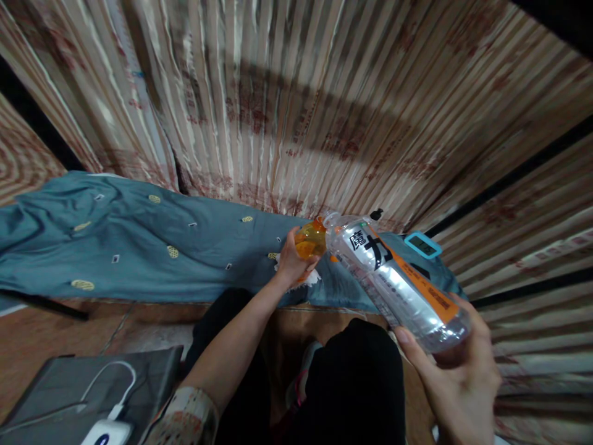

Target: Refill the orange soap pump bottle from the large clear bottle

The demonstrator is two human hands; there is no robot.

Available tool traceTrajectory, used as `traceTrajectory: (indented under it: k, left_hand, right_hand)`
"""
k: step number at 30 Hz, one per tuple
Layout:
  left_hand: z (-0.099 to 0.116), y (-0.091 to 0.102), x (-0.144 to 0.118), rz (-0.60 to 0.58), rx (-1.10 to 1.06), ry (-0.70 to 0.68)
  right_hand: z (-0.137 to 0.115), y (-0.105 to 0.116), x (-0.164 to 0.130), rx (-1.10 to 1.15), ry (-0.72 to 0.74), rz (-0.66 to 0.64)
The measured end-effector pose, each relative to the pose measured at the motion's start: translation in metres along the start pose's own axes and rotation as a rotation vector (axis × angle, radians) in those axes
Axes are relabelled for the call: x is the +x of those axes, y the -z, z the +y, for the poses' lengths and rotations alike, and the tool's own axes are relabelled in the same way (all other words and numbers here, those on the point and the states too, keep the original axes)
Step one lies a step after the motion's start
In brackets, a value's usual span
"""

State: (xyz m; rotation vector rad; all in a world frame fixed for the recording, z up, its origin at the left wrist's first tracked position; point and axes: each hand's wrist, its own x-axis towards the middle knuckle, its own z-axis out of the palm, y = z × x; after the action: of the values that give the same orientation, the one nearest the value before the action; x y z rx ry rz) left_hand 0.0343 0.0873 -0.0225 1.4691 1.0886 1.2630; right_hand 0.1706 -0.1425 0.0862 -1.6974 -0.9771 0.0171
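My right hand (467, 377) is closed around the base of a large clear plastic drink bottle (393, 284) with a silver and orange label. It slants up to the left, its neck at the mouth of a smaller amber bottle (309, 241); whether the two mouths touch I cannot tell. Wrapped round the amber bottle is my left hand (291, 262), above the teal cloth. Crumpled white tissue (312, 278) shows just under that hand. How much liquid the clear bottle holds is hard to see.
A teal patterned cloth (139, 247) covers a low surface, with a blue-framed digital clock (422, 245) on its right end. Striped curtains (278, 93) and dark poles surround it. At lower left, a white power bank (109, 432) with a cable lies on a grey surface (60, 383).
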Motion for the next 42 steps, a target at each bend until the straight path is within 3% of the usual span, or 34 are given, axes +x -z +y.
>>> traceTrajectory:
  k: [42]
  left_hand:
    - [-0.0035,-0.0012,0.0011,0.018,-0.025,-0.012]
  right_hand:
    - [-0.0047,0.003,0.006,-0.056,0.028,-0.005]
